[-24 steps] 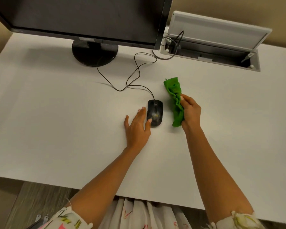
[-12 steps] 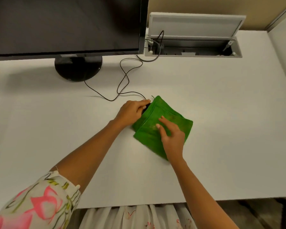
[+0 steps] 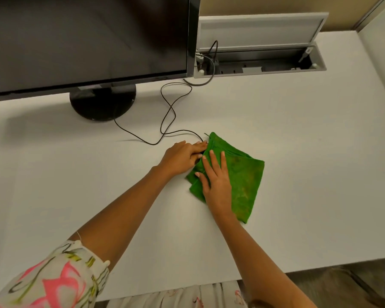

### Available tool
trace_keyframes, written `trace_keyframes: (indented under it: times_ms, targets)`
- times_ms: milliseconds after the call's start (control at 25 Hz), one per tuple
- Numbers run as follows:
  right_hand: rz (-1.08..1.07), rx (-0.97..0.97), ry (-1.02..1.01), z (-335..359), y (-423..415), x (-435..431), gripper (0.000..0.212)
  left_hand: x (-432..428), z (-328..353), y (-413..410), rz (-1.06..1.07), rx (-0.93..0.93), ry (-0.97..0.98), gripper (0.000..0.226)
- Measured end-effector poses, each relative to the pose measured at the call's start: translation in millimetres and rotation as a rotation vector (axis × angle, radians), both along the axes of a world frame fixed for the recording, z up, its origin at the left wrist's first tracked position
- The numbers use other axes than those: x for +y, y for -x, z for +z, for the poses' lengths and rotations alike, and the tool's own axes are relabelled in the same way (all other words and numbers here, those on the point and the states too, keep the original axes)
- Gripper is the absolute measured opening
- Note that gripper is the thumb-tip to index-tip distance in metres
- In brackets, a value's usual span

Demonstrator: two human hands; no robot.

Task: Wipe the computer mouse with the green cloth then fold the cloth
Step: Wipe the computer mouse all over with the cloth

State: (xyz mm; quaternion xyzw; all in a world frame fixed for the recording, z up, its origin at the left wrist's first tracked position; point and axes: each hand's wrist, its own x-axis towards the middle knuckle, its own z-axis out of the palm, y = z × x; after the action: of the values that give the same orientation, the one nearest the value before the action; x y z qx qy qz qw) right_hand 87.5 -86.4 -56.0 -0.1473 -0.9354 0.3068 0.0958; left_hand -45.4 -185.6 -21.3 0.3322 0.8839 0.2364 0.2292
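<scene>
The green cloth (image 3: pixel 245 178) lies spread on the white desk (image 3: pixel 309 141), draped over the computer mouse, which is hidden beneath it and my hands. My left hand (image 3: pixel 182 156) is curled at the cloth's left edge, where the mouse cable (image 3: pixel 171 112) ends, gripping the side of the mouse. My right hand (image 3: pixel 216 181) rests flat on the cloth's left half, fingers spread and pointing away from me, pressing down.
A black monitor (image 3: pixel 87 41) on a round stand (image 3: pixel 102 103) fills the back left. An open cable box (image 3: pixel 260 65) with its lid raised sits behind at the right. The desk's front edge runs close to my body.
A second ago the cloth was bunched in my right hand beside the bare mouse. It now covers the mouse, and my right hand has slid forward and leftward on it.
</scene>
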Motion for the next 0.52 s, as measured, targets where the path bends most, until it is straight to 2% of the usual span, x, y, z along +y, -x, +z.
trace_keyframes:
  times_ms: [280, 360, 520]
  targets:
    - [0.148, 0.106, -0.188, -8.2, -7.3, 11.3, 0.042, -0.4, 0.2, 0.9, 0.024, 0.019, -0.015, 0.037]
    - [0.125, 0.128, -0.142, -8.2, -10.5, 12.2, 0.042, 0.1, -0.1, 0.2, 0.032, 0.002, -0.007, 0.037]
    - [-0.022, 0.177, 0.113, -4.2, -11.8, 8.2, 0.039, -0.2, -5.2, 3.0, 0.047, -0.068, 0.046, 0.042]
